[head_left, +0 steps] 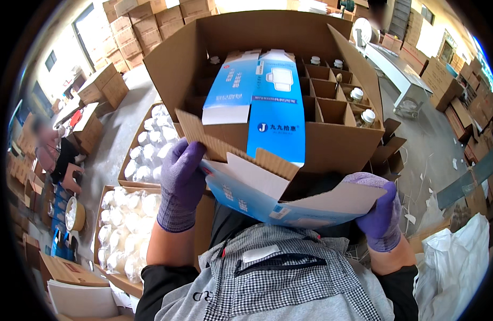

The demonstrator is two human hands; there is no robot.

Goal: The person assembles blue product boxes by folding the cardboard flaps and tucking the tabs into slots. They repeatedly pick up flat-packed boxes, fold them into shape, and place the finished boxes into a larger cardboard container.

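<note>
My left hand (183, 179), in a purple-palmed knit glove, is closed on the left end of a partly unfolded blue-and-white printed carton (246, 197). A brown corrugated strip (235, 143) rises by its fingers. My right hand (379, 211), gloved alike, grips the carton's right end. The carton spans both hands in front of my apron, its inside partly showing. Just beyond stands a large open brown box (332, 150) with cardboard dividers. White-capped glass bottles (367, 117) fill some of its cells. Across the dividers lies another blue printed carton (278, 107), draping over the near wall.
To the left, two open boxes hold plastic-wrapped white and clear items (123, 224). A seated person (48, 144) is farther left. A white plastic sack (452, 262) lies at right, with a metal table (399, 72) beyond. Stacked cartons (128, 37) line the back.
</note>
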